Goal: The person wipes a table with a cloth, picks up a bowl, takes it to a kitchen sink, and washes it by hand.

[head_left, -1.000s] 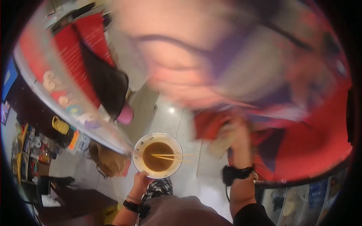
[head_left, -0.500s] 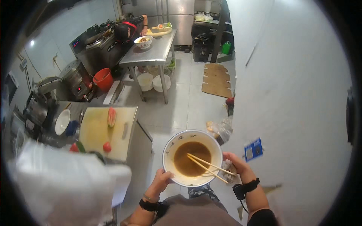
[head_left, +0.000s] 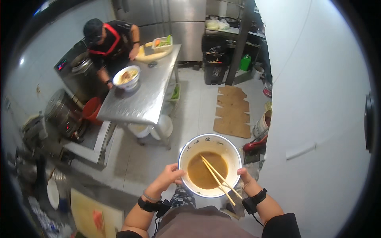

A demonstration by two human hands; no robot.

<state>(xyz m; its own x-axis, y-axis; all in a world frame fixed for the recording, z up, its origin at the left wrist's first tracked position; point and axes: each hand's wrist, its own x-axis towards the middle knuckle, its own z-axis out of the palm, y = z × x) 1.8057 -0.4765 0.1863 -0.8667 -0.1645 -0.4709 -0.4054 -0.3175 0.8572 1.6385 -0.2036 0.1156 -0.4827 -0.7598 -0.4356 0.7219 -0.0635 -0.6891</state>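
Note:
Between my two hands is a large white bowl [head_left: 210, 141] with a thin dark rim. Brown broth [head_left: 198, 170] covers its bottom. A pair of wooden chopsticks [head_left: 217, 178] leans in it, tips in the broth and thick ends jutting over the near right rim. My left hand [head_left: 168, 177] grips the bowl's left side, thumb near the rim and fingers partly beneath. On the opposite side my right hand [head_left: 248, 180] holds the rim, its other fingers mostly hidden. The bowl hangs in front of my waist above the tiled floor.
A steel table [head_left: 152, 93] stands ahead left, with a filled bowl [head_left: 126, 82] and a basket of vegetables [head_left: 162, 44]. Behind it a person [head_left: 113, 47] in black works. Torn cardboard [head_left: 231, 113] lies on the floor. A cutting board [head_left: 85, 214] is lower left; a white wall [head_left: 321, 99] flanks my right.
I have moved forward with the bowl, so the steel table is closer and the cutting board has slid toward the lower left. The other person has straightened up and reaches by the filled bowl.

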